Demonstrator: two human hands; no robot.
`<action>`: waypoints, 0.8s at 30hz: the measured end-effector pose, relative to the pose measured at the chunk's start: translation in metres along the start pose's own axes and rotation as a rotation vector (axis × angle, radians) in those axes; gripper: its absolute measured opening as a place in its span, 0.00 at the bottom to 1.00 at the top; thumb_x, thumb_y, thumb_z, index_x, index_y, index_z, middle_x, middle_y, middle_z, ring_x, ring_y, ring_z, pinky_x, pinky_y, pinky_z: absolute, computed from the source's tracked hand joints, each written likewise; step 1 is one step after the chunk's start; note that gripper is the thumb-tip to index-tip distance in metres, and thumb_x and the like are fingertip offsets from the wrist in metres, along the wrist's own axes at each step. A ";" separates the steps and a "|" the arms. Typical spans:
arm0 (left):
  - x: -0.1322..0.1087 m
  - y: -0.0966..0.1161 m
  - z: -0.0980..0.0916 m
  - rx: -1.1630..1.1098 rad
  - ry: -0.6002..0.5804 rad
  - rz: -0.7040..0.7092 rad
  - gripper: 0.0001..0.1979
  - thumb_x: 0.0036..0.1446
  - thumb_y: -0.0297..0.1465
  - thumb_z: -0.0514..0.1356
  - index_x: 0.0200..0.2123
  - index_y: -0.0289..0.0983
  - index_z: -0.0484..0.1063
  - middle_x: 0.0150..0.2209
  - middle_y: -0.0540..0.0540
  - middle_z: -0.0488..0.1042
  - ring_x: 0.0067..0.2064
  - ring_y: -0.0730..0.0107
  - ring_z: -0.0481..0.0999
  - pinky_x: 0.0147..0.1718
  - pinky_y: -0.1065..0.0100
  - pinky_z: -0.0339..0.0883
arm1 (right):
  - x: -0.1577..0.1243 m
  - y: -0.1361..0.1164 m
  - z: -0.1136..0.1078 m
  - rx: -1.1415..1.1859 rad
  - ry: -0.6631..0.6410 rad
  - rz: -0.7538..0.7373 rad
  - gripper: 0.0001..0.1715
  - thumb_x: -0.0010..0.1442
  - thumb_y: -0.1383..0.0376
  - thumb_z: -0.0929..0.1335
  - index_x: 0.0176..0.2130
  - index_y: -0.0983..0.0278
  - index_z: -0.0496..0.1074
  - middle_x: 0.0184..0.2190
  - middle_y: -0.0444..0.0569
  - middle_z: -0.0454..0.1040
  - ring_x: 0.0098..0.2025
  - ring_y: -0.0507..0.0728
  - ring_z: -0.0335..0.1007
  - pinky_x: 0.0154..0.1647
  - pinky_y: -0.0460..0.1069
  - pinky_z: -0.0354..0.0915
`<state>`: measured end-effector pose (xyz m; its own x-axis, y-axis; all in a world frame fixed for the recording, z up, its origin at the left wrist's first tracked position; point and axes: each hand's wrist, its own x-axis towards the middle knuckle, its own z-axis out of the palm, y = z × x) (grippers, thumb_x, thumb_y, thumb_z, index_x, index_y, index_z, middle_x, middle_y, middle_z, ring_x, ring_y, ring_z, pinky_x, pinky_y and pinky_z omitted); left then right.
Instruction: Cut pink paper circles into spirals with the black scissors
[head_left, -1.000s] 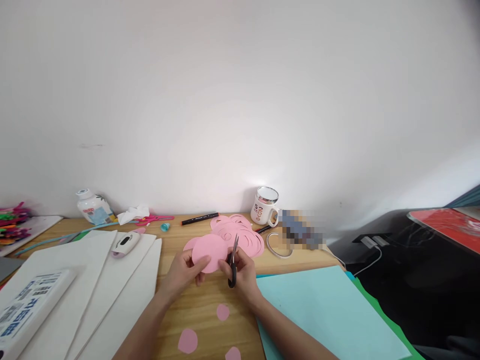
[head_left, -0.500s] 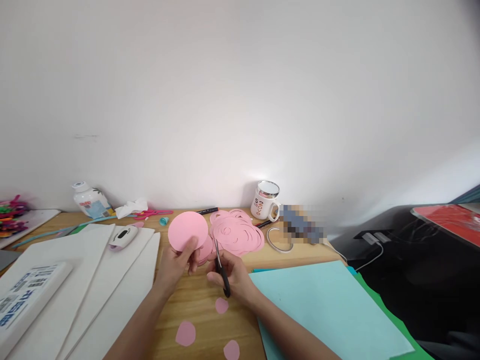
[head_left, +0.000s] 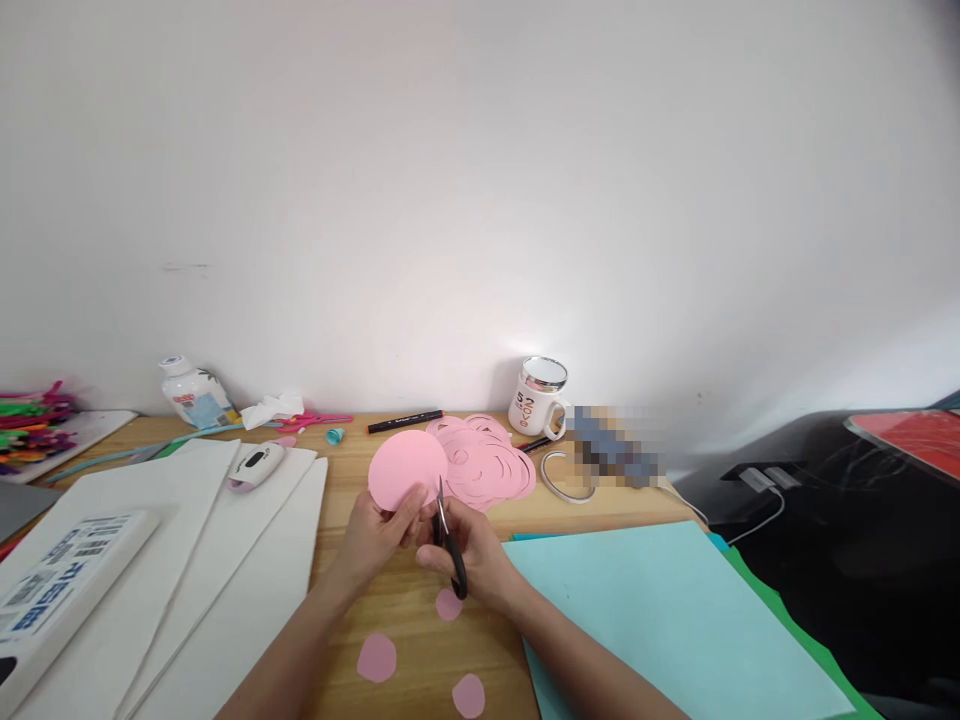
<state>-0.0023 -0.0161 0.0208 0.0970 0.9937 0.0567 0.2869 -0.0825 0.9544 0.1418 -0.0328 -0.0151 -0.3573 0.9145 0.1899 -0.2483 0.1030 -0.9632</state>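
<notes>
My left hand [head_left: 386, 530] pinches a round pink paper disc [head_left: 405, 468] at its lower edge, thumb on the face. In my right hand [head_left: 471, 545] is a pair of scissors [head_left: 454, 560] with black handles, blades pointing up at the disc's right edge. Whether the blades bite into the paper I cannot tell. Behind the disc lies a heap of pink paper spiral cut-outs [head_left: 495, 465], partly covered by it. Small pink paper pieces [head_left: 376, 657] lie on the wooden table [head_left: 420, 610] below my hands.
White sheets [head_left: 247, 560] and a white box [head_left: 82, 570] lie to the left. Light blue paper [head_left: 660, 610] covers the right side. A mug [head_left: 538, 395], a black marker [head_left: 405, 422], a silver ring [head_left: 566, 478] and a bottle [head_left: 196, 392] stand or lie near the wall.
My left hand has brought the disc rightward and slightly down, up to the scissor blades. The right hand stays nearly in place. The view has shifted a little.
</notes>
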 end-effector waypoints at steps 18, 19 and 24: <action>-0.004 0.009 0.001 -0.006 -0.035 -0.022 0.19 0.49 0.42 0.57 0.14 0.39 0.59 0.12 0.55 0.58 0.17 0.76 0.56 0.16 0.73 0.55 | -0.003 0.002 0.008 0.066 0.065 -0.020 0.26 0.48 0.46 0.73 0.33 0.61 0.62 0.22 0.39 0.62 0.22 0.50 0.50 0.22 0.45 0.50; -0.004 0.008 0.001 -0.002 -0.036 -0.025 0.19 0.49 0.42 0.57 0.13 0.39 0.59 0.12 0.54 0.58 0.17 0.76 0.56 0.16 0.73 0.55 | -0.003 0.003 0.009 0.065 0.073 -0.018 0.26 0.48 0.47 0.73 0.33 0.61 0.62 0.21 0.39 0.61 0.23 0.50 0.51 0.22 0.45 0.50; -0.004 0.004 0.000 -0.005 -0.043 -0.028 0.20 0.49 0.44 0.58 0.13 0.39 0.60 0.12 0.54 0.58 0.16 0.75 0.56 0.16 0.72 0.54 | -0.004 0.006 0.010 0.044 0.119 0.035 0.25 0.46 0.47 0.73 0.30 0.60 0.62 0.19 0.37 0.58 0.20 0.50 0.50 0.20 0.45 0.49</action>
<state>-0.0014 -0.0200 0.0245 0.1300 0.9914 0.0179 0.2852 -0.0547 0.9569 0.1327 -0.0400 -0.0200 -0.2581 0.9574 0.1296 -0.2773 0.0551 -0.9592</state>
